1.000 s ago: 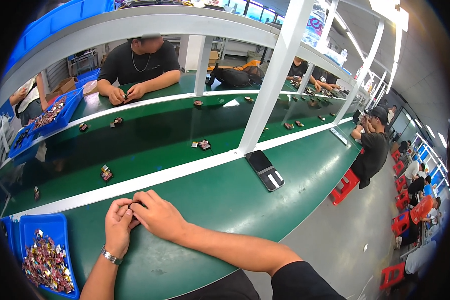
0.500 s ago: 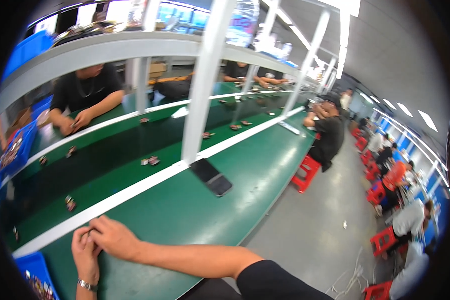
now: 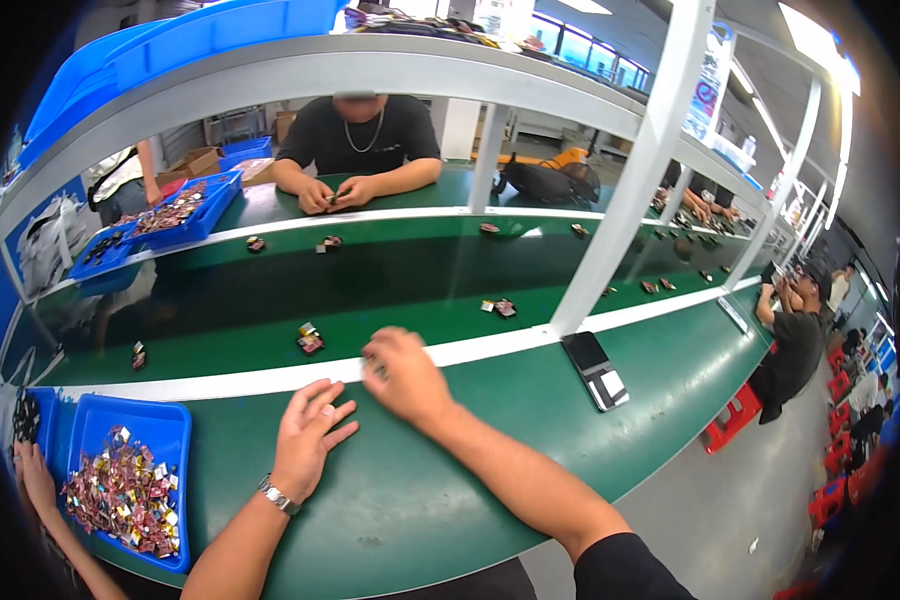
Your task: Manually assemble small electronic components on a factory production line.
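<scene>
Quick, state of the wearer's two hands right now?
Left hand: open, fingers spread, nothing seen in it.
Right hand: fingers curled over a small part; too blurred to tell if gripped.

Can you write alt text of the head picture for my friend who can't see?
A person's blurred right hand, its hold unclear, is by a long white rail, while the open left hand is above a green table. On the left, a rectangular blue plastic tray holds many small, mostly reddish parts.
</scene>
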Tool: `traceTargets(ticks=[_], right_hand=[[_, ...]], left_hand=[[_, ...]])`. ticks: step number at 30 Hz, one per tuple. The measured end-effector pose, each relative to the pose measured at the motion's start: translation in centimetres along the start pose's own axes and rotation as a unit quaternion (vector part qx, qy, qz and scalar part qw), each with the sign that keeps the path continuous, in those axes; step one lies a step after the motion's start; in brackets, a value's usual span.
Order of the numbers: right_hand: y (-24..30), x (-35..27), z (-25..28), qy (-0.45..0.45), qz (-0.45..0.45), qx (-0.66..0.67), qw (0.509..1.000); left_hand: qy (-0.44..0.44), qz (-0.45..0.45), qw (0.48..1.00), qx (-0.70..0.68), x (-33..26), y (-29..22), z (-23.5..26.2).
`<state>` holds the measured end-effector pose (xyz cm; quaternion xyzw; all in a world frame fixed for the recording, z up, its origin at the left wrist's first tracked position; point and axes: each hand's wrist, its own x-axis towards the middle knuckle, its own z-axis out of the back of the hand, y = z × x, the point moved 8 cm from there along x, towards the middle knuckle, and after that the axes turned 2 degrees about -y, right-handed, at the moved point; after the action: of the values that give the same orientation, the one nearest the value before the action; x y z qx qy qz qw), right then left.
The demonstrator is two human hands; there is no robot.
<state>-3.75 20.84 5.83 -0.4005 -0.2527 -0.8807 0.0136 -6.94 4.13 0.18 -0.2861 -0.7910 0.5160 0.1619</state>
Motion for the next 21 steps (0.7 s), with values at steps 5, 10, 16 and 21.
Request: traceTargets(ticks=[5, 10, 16, 21], right_hand=[[-11.0, 3.8, -1.8, 0.019, -0.143, -0.051, 0.988], [-11.6, 4.5, 3.0, -0.09, -0.118, -0.205, 0.967], [-22.1, -1.9, 13.1, -0.037, -0.341, -0.377, 0.86], [-22.9, -1.4, 10.9, -0.093, -0.267, -0.395, 0.874]], left_hand=[[0.038, 0.013, 0.999, 0.031, 0.1, 0.7, -0.5], [0.033, 0.012, 0.998, 0.043, -0.2, -0.1, 0.3], [0.067, 0.009, 0.995, 0.076, 0.4, -0.2, -1.5], [0.052, 0.015, 0.996, 0.065, 0.3, 0.7, 0.1]])
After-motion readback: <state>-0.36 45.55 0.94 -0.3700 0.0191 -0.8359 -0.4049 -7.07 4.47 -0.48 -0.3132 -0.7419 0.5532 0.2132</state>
